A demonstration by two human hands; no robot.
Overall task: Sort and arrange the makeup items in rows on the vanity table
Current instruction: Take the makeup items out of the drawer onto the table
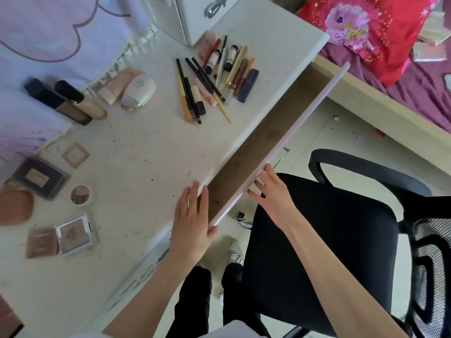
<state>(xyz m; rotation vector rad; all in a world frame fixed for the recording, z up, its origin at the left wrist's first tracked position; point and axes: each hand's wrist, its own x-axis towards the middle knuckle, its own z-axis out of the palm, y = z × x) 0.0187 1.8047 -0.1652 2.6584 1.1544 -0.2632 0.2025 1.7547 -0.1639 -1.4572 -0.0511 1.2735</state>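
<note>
**Both hands on the drawer front, makeup waiting in loose groups**

The vanity table (136, 152) is filling most of the view, its drawer (246, 162) standing pulled out and showing a bare brown floor. A black chair (317, 240) is sitting just beside the drawer.

The left hand (192, 223) is lying flat, fingers straight over the table edge, thumb touching the drawer's front rail; holding nothing. The right hand (273, 193) is resting on the same rail, fingers straight, gripping nothing; whether the fingertips are hooking under the rail is hard to say.

Makeup is lying on the tabletop: a pile of pencils and tubes (214, 76) at the far end, bottles (97, 98) along the back, compacts (56, 203) at the near left, grouped but not in clean rows.

Judging by this, the drawer is being handled, probably pushed shut. The next move is calling for an even two-handed push, then straightening the pencils.
</note>
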